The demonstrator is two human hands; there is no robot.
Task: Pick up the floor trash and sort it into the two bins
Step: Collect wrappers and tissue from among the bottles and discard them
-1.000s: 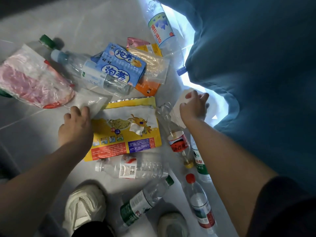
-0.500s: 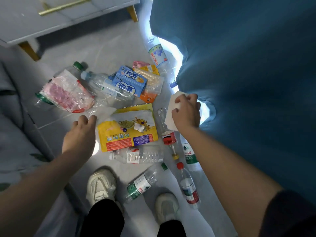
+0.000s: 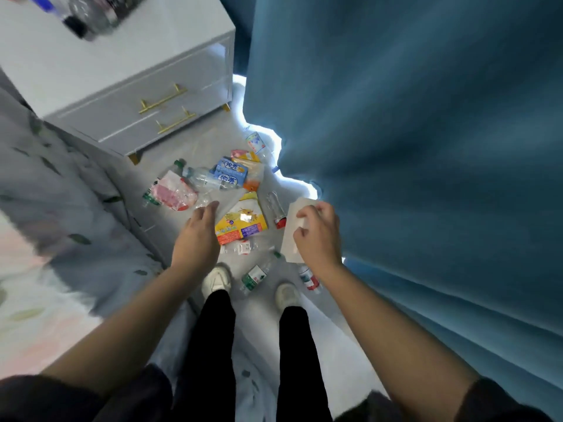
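My right hand [image 3: 316,234] grips a white paper wrapper [image 3: 292,236] and holds it up above the floor. My left hand [image 3: 198,234] hangs beside it with relaxed fingers and holds nothing that I can see. Below them trash lies scattered on the grey floor: a yellow snack bag [image 3: 242,220], a blue box [image 3: 230,173], a pink-and-clear plastic bag [image 3: 172,191], an orange packet [image 3: 253,181], and several plastic bottles, among them one with a green label [image 3: 254,277] and one with a red label [image 3: 309,278]. No bin is in view.
A grey drawer unit [image 3: 137,111] with gold handles stands at the back left, with blurred objects on top. A blue curtain [image 3: 426,147] fills the right side. Grey leaf-patterned bedding [image 3: 61,208] lies at the left. My white shoes [image 3: 217,277] stand among the bottles.
I have risen from a crouch, so the floor trash looks much farther away. My right hand lifted the white wrapper off the floor. My left hand came up off the clear wrapper.
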